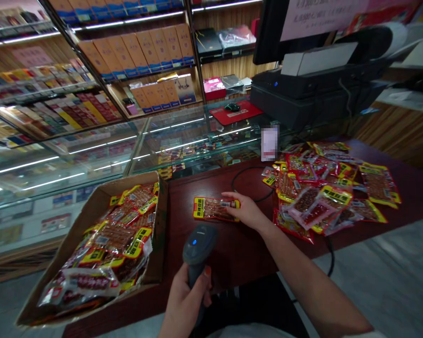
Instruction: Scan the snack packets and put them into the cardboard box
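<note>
My left hand (189, 298) is wrapped round the handle of a dark grey barcode scanner (201, 241), with a small blue light on its head. Just beyond it, my right hand (246, 211) grips the right end of a red and yellow snack packet (211, 208) lying on the dark red table. Brown sticks show through the packet's clear window. To the left stands an open cardboard box (162, 234) full of similar packets (118, 234). A loose pile of snack packets (320, 183) lies to the right of my right hand.
A glass display counter (137, 145) runs behind the table (183, 188). On it are a red mouse pad (248, 112), a black mouse (232, 107) and a dark cash register (303, 94) at the back right. A black cable (234, 176) curls near the pile. Shelves of boxes (134, 51) stand behind.
</note>
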`<action>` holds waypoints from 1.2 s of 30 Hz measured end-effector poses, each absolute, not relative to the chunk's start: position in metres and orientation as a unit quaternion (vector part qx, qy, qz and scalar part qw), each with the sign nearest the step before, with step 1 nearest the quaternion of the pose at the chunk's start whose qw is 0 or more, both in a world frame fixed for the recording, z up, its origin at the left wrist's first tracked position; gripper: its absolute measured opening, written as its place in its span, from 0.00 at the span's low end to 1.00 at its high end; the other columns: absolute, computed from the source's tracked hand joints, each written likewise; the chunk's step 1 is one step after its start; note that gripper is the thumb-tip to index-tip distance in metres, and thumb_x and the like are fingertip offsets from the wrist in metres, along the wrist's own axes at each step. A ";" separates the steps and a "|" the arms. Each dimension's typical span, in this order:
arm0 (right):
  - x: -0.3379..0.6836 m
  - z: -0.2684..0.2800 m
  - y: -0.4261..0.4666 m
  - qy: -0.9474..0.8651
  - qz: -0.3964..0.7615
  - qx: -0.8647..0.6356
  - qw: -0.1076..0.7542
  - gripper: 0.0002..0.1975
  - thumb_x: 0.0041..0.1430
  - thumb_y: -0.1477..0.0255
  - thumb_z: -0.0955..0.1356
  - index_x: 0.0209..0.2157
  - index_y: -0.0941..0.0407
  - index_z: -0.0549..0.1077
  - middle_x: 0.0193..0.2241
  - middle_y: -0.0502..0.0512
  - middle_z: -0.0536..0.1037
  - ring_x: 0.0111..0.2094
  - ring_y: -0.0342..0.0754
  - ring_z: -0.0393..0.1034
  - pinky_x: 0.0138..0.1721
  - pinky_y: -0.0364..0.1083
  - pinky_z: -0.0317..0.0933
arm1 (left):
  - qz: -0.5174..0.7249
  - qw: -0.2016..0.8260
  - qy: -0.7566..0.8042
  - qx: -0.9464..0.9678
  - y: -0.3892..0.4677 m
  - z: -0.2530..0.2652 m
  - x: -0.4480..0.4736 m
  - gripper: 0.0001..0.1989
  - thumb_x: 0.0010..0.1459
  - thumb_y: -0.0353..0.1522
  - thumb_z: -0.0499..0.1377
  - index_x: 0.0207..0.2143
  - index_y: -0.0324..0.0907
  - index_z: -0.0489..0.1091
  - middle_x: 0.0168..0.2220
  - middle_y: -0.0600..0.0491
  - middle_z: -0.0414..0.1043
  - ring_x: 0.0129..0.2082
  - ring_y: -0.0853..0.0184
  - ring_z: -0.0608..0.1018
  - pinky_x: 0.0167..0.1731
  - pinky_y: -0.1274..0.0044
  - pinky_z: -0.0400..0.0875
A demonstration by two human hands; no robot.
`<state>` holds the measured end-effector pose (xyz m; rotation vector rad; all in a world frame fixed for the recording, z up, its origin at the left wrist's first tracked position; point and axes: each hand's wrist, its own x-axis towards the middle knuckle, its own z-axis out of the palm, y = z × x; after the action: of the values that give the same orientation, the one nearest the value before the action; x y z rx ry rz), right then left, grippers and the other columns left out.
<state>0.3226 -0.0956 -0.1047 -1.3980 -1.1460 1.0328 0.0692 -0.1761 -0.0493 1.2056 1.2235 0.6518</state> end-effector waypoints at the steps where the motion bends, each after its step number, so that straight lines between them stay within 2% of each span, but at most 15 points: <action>1: 0.323 -0.106 -0.094 -0.446 0.455 -0.578 0.510 0.23 0.50 0.73 0.72 0.51 0.52 0.78 0.42 0.53 0.82 0.41 0.49 0.77 0.47 0.50 0.70 | 0.282 0.604 0.530 0.524 -0.175 -0.046 0.071 0.17 0.54 0.44 0.65 0.34 0.39 0.72 0.21 0.58 0.70 0.15 0.73 0.70 0.19 0.81 0.64; 4: 0.322 -0.107 -0.092 -0.384 0.528 -0.545 0.526 0.17 0.50 0.71 0.71 0.44 0.52 0.82 0.41 0.52 0.84 0.43 0.51 0.78 0.50 0.52 0.70 | 0.286 0.599 0.534 0.523 -0.173 -0.040 0.077 0.16 0.54 0.44 0.65 0.31 0.40 0.71 0.20 0.58 0.70 0.14 0.73 0.70 0.18 0.81 0.64; 9: 0.316 -0.099 -0.092 -0.300 0.606 -0.494 0.547 0.18 0.48 0.72 0.69 0.42 0.54 0.83 0.41 0.53 0.85 0.40 0.49 0.79 0.47 0.49 0.71 | 0.299 0.600 0.536 0.513 -0.170 -0.035 0.088 0.17 0.50 0.45 0.66 0.27 0.41 0.68 0.16 0.59 0.67 0.13 0.73 0.68 0.15 0.81 0.63; 13: 0.313 -0.094 -0.092 -0.260 0.624 -0.486 0.554 0.17 0.46 0.73 0.69 0.39 0.54 0.83 0.39 0.53 0.85 0.37 0.48 0.80 0.42 0.46 0.71 | 0.289 0.605 0.545 0.503 -0.170 -0.030 0.094 0.18 0.48 0.44 0.66 0.31 0.40 0.70 0.17 0.60 0.67 0.12 0.73 0.68 0.15 0.81 0.63; 17: 0.314 -0.089 -0.094 -0.258 0.632 -0.473 0.557 0.17 0.44 0.73 0.69 0.38 0.55 0.83 0.38 0.54 0.85 0.38 0.50 0.80 0.45 0.48 0.71 | 0.285 0.600 0.545 0.512 -0.171 -0.027 0.093 0.19 0.50 0.44 0.64 0.37 0.38 0.71 0.18 0.61 0.67 0.13 0.73 0.68 0.15 0.81 0.63; 21: 0.313 -0.088 -0.094 -0.263 0.640 -0.460 0.556 0.17 0.44 0.73 0.69 0.39 0.56 0.83 0.39 0.56 0.85 0.40 0.52 0.80 0.48 0.50 0.70 | 0.285 0.586 0.540 0.533 -0.172 -0.026 0.090 0.16 0.53 0.42 0.63 0.36 0.38 0.71 0.17 0.61 0.66 0.14 0.73 0.68 0.17 0.81 0.64; 25: 0.313 -0.090 -0.093 -0.255 0.636 -0.478 0.550 0.17 0.45 0.75 0.69 0.39 0.55 0.83 0.38 0.55 0.85 0.38 0.50 0.80 0.44 0.48 0.71 | 0.287 0.584 0.548 0.526 -0.172 -0.029 0.090 0.15 0.51 0.41 0.65 0.34 0.39 0.71 0.16 0.61 0.66 0.13 0.73 0.68 0.16 0.81 0.63; 31: 0.316 -0.080 -0.097 -0.229 0.635 -0.446 0.587 0.15 0.48 0.74 0.69 0.39 0.56 0.82 0.39 0.57 0.85 0.39 0.50 0.80 0.42 0.46 0.72 | 0.323 0.632 0.544 0.447 -0.171 -0.054 0.080 0.24 0.50 0.46 0.65 0.42 0.38 0.71 0.18 0.62 0.67 0.11 0.73 0.68 0.12 0.82 0.62; 36: 0.269 -0.032 -0.073 -0.264 0.670 -0.363 0.591 0.15 0.53 0.74 0.68 0.43 0.57 0.80 0.44 0.57 0.84 0.45 0.51 0.78 0.46 0.49 0.72 | 0.358 0.666 0.545 0.363 -0.168 -0.075 0.067 0.30 0.48 0.51 0.66 0.45 0.39 0.69 0.19 0.62 0.68 0.11 0.73 0.67 0.11 0.82 0.62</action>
<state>0.2689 -0.0727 -0.0321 -0.8447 -0.6145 1.5583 0.0670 -0.1680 -0.0745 0.8198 1.2292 0.8072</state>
